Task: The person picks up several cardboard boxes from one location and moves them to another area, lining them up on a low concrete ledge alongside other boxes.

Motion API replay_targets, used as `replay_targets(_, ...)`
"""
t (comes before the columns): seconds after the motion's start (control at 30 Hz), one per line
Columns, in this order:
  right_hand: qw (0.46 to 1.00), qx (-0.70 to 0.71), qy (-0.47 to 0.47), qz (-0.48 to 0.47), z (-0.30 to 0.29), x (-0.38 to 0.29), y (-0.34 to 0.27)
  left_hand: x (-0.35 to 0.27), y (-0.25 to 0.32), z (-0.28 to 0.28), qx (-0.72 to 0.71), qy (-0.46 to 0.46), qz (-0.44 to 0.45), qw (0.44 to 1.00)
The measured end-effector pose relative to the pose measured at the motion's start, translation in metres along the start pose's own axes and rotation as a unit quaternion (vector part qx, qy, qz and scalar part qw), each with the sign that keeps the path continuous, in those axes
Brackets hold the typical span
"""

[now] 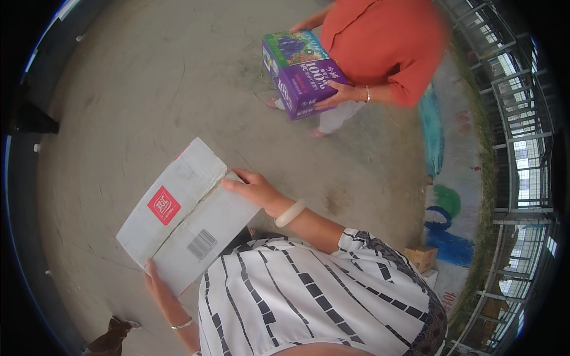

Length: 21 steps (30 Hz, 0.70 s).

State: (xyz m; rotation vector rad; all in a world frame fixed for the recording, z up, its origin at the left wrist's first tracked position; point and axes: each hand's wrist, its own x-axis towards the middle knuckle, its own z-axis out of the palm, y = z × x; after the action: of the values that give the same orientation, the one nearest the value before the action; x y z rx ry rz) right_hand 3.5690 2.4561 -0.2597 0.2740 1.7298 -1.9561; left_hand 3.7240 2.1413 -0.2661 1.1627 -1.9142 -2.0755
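A white cardboard box (191, 213) with a red square logo and a barcode is held tilted between both hands. My left hand (156, 282), with a thin bracelet at the wrist, grips its lower left end. At the opposite end, my right hand (254, 189) has its thumb on the face near the seam; its other fingers are partly hidden. A pale bangle is on that wrist. The box's seam runs lengthwise between the hands, and its underside is out of sight.
Ahead, a person in a red top (374, 44) holds a purple juice carton (303, 75) with both hands. A brown cardboard box (421, 258) rests on a white one at right, by painted concrete, grass and metal railings (525, 147). Someone's brown-clothed leg (109, 340) shows lower left.
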Motion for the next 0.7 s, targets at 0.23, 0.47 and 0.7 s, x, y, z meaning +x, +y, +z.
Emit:
replay_targets(0.23, 0.997, -0.057, 0.034, -0.039, 0.0, 0.001, 0.007, 0.023, -0.035, 0.005, -0.05, -0.04, 0.001, 0.998)
replay_targets(0.47, 0.998, -0.036, -0.007, -0.046, -0.007, 0.009, 0.013, 0.011, -0.034, 0.009, -0.036, -0.01, 0.021, 0.999)
replay_targets(0.7, 0.997, -0.046, -0.051, -0.028, 0.0, 0.008, 0.03, -0.007, -0.069, -0.029, 0.004, 0.071, 0.042, 0.997)
